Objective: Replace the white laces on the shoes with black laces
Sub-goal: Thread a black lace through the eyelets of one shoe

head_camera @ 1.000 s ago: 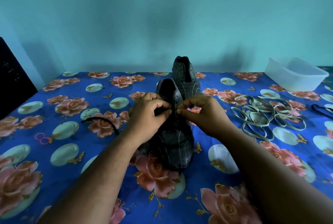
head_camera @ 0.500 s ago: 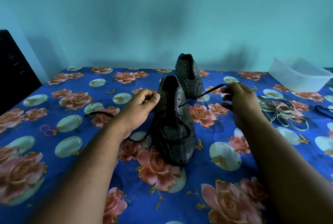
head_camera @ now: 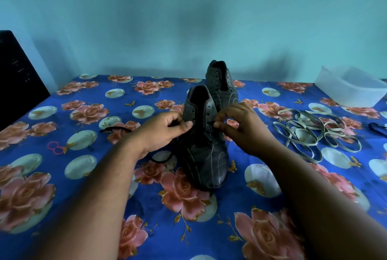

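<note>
At near shoe (head_camera: 206, 150) eyelets — both grips apparently pinch black lace (head_camera: 117, 128).

Floral tbl (head_camera: 62, 176): 2 shoes (head_camera: 204, 150), white laces (head_camera: 314, 134), tub (head_camera: 351, 90).

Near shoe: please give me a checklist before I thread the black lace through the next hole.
1. Near shoe stands upright: ok.
2. Left hand has a grip on the shoe's side: ok.
3. Right hand pinches the lace tip at an eyelet: cannot tell, too dark.
4. Black lace slack lies free at left: ok.
5. White laces are off, lying at right: ok.
6. Far shoe laced: not ok.
</note>
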`<state>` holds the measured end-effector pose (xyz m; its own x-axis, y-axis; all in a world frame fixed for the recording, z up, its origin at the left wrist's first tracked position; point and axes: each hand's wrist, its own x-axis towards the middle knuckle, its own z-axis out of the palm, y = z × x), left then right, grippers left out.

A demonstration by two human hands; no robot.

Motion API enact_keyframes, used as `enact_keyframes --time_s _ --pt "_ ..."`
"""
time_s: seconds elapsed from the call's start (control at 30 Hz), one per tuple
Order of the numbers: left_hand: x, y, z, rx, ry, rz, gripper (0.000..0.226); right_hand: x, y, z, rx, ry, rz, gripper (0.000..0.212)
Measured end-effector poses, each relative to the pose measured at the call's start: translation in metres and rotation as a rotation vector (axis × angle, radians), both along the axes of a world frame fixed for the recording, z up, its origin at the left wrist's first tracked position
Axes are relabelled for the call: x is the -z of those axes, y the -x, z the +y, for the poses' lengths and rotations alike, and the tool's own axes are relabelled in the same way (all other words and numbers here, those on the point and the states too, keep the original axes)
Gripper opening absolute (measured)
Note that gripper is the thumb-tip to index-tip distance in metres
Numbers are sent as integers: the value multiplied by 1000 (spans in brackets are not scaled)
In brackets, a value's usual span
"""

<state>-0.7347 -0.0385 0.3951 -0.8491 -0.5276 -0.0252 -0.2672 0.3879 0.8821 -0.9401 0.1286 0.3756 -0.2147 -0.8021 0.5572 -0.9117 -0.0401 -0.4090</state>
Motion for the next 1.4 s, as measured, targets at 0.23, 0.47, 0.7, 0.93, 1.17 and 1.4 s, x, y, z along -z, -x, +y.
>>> enact_keyframes --time_s 0.23,0.47,0.7,0.93,1.17,1.4 --pt "3 3 -2 16 45 18 25 -3 32 13 347 42 -145 6" --pt "2 0 -3 9 115 16 22 -4 64 33 871 -12 -219 19" --pt "-4 -4 -2 18 116 17 23 -10 8 12 315 -83 30 39" --pt "-5 -5 -2 55 115 -20 17 -3 -9 -1 168 26 133 19" --pt "-8 -12 -12 92 60 -32 20 -6 4 4 278 64 277 17" --pt "-6 -14 -14 53 -104 -25 27 -2 11 5 118 13 104 25"
